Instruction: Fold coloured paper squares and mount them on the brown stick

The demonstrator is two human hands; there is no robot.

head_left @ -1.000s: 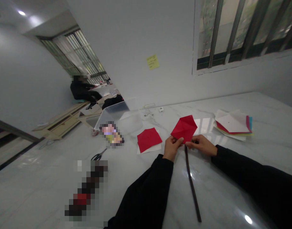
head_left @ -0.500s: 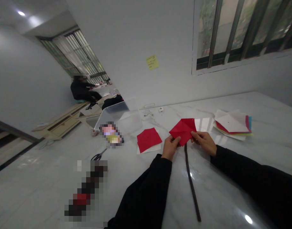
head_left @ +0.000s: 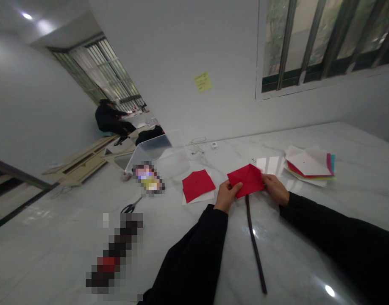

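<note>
A creased red paper (head_left: 248, 181) is held above the white marbled table (head_left: 296, 262) between both hands. My left hand (head_left: 226, 195) pinches its lower left side, thumb on top. My right hand (head_left: 276, 189) is closed at its right edge, with the fingertips partly behind the paper. A thin dark brown stick (head_left: 254, 241) lies on the table, its upper end hidden under the held paper. To the left, a second red paper (head_left: 199, 184) rests on a white sheet (head_left: 207, 196).
Coloured paper stack (head_left: 309, 165) at right. Scissors (head_left: 131, 206), a blurred phone (head_left: 148, 178) and a pixelated dark object (head_left: 115, 254) at left. Behind them stands a clear plastic box (head_left: 156, 148). A yellow note (head_left: 202, 81) is on the wall; a person (head_left: 110, 118) sits far left.
The held red paper has turned and its upper right corner has dropped. My right hand has shifted slightly right along its edge, and tiny objects behind the paper have come into view.
</note>
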